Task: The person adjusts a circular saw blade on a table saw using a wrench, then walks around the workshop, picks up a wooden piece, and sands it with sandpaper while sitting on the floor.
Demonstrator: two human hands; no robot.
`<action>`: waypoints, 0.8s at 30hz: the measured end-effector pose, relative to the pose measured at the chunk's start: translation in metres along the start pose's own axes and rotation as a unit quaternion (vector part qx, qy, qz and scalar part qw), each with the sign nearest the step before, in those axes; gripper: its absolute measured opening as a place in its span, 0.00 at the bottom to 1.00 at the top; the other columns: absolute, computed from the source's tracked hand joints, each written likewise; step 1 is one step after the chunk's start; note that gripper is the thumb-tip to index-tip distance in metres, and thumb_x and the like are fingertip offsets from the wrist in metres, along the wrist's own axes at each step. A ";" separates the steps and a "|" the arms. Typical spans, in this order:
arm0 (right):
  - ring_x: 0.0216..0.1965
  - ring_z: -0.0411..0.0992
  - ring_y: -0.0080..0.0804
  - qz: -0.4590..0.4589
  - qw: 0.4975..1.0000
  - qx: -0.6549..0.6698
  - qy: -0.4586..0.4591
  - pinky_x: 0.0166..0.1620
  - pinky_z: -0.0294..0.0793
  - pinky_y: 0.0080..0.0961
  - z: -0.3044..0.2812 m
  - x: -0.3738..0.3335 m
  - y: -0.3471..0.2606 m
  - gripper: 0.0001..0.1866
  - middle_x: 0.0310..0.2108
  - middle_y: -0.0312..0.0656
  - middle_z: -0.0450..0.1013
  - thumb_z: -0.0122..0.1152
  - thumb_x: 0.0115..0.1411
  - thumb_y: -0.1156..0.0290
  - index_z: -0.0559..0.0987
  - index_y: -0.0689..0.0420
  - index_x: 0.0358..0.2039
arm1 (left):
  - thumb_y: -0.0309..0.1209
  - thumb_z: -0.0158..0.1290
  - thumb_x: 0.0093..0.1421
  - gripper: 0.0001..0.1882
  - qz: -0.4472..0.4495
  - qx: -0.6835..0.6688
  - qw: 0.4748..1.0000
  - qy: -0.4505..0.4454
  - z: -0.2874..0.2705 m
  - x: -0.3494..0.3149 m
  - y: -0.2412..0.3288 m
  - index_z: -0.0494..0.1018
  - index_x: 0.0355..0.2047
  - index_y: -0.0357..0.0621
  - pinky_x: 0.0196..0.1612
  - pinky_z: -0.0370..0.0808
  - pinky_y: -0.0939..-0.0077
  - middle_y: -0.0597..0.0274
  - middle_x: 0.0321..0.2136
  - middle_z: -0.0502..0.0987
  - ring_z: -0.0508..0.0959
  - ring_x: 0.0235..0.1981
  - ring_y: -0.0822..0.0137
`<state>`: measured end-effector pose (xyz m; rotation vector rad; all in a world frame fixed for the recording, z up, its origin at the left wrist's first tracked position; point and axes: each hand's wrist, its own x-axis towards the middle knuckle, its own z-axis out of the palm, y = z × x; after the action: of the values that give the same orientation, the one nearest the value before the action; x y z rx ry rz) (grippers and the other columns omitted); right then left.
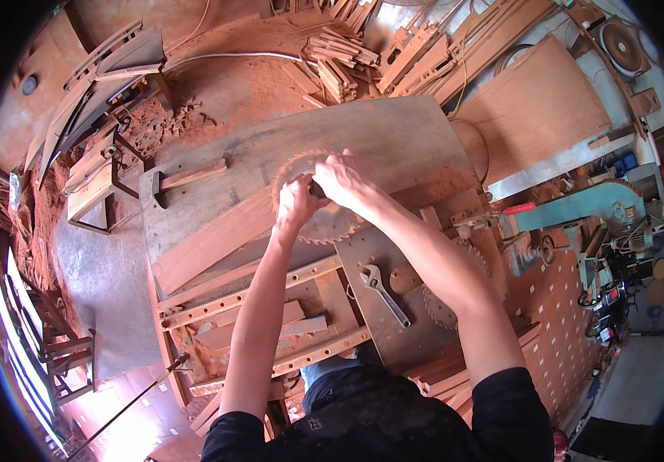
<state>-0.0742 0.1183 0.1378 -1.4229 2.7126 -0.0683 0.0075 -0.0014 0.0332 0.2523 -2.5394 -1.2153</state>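
Note:
A round toothed saw blade [333, 228] is in front of me at the middle of the worktable [393, 138]. My left hand [299, 200] and my right hand [339, 180] meet over its centre, both closed. Between them shows a small dark piece [316, 189], mostly covered by fingers; its kind cannot be made out. Nearer to me, an adjustable wrench [384, 296] lies on a dark metal plate [382, 339]. Another toothed blade [439, 309] is right of the wrench, partly hidden by my right forearm. A hammer [185, 177] rests on the table's far left.
A long wooden board [212, 242] lies left of the blade. Drilled wooden rails [286, 358] and offcuts sit nearer to me. Wood strips [339, 58] pile up at the back amid sawdust. A teal machine [578, 208] stands at right, a wooden frame [105, 181] at left.

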 end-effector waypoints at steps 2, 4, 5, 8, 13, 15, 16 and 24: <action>0.45 0.80 0.46 -0.113 0.991 0.027 0.060 0.51 0.75 0.44 -0.003 -0.002 0.009 0.14 0.40 0.51 0.81 0.59 0.64 0.60 0.85 0.57 0.37 | 0.39 0.76 0.41 0.25 -0.008 0.017 1.000 0.002 0.004 0.002 -0.006 0.82 0.38 0.42 0.43 0.82 0.59 0.52 0.33 0.83 0.85 0.35 0.51; 0.45 0.80 0.44 0.024 0.997 0.023 -0.066 0.53 0.75 0.44 -0.039 0.004 -0.023 0.11 0.41 0.49 0.81 0.62 0.61 0.62 0.84 0.55 0.36 | 0.38 0.76 0.41 0.25 0.004 0.020 1.000 0.019 -0.005 -0.002 -0.010 0.81 0.38 0.42 0.43 0.82 0.60 0.52 0.34 0.83 0.85 0.36 0.51; 0.45 0.80 0.43 0.097 0.987 0.018 -0.128 0.53 0.75 0.43 -0.048 0.006 -0.033 0.10 0.41 0.47 0.81 0.64 0.60 0.62 0.84 0.54 0.36 | 0.38 0.76 0.41 0.25 0.013 0.019 0.999 0.026 -0.009 -0.002 -0.007 0.81 0.38 0.42 0.43 0.82 0.60 0.51 0.34 0.83 0.85 0.36 0.51; 0.44 0.80 0.46 -0.039 0.998 0.018 0.045 0.49 0.76 0.45 0.003 0.001 0.001 0.09 0.42 0.50 0.81 0.62 0.62 0.65 0.85 0.56 0.37 | 0.38 0.76 0.42 0.24 -0.008 0.019 1.000 0.004 -0.002 0.001 0.003 0.81 0.37 0.41 0.42 0.82 0.59 0.50 0.33 0.84 0.85 0.35 0.50; 0.45 0.79 0.44 0.142 0.983 0.035 -0.107 0.50 0.76 0.43 -0.043 0.001 -0.029 0.06 0.41 0.48 0.79 0.62 0.61 0.69 0.83 0.57 0.34 | 0.39 0.76 0.42 0.24 0.040 -0.034 0.998 0.022 -0.009 0.000 0.005 0.81 0.36 0.40 0.41 0.82 0.58 0.49 0.33 0.83 0.85 0.34 0.49; 0.46 0.79 0.43 0.055 0.997 0.047 0.020 0.50 0.77 0.41 0.006 0.006 -0.011 0.12 0.42 0.50 0.79 0.61 0.62 0.63 0.83 0.58 0.35 | 0.39 0.76 0.42 0.25 -0.026 0.021 0.999 0.009 -0.007 0.000 0.008 0.81 0.36 0.40 0.42 0.82 0.58 0.49 0.33 0.83 0.84 0.35 0.48; 0.47 0.79 0.43 -0.008 0.998 -0.008 0.061 0.49 0.78 0.41 0.008 0.002 -0.005 0.14 0.43 0.51 0.80 0.62 0.63 0.60 0.84 0.59 0.36 | 0.39 0.76 0.42 0.25 -0.019 0.021 1.000 0.008 -0.006 0.001 0.005 0.81 0.36 0.40 0.42 0.82 0.58 0.49 0.33 0.83 0.84 0.35 0.48; 0.49 0.78 0.44 0.132 0.986 0.039 -0.099 0.53 0.77 0.42 -0.014 0.005 -0.019 0.13 0.42 0.49 0.80 0.58 0.64 0.60 0.85 0.55 0.37 | 0.37 0.76 0.41 0.24 -0.013 -0.008 1.000 0.023 -0.004 -0.001 0.004 0.81 0.36 0.40 0.42 0.81 0.59 0.49 0.33 0.83 0.84 0.35 0.49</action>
<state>-0.0627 0.1036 0.1526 -0.9835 2.6719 -0.0148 0.0097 -0.0016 0.0389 0.3053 -2.4943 -1.2247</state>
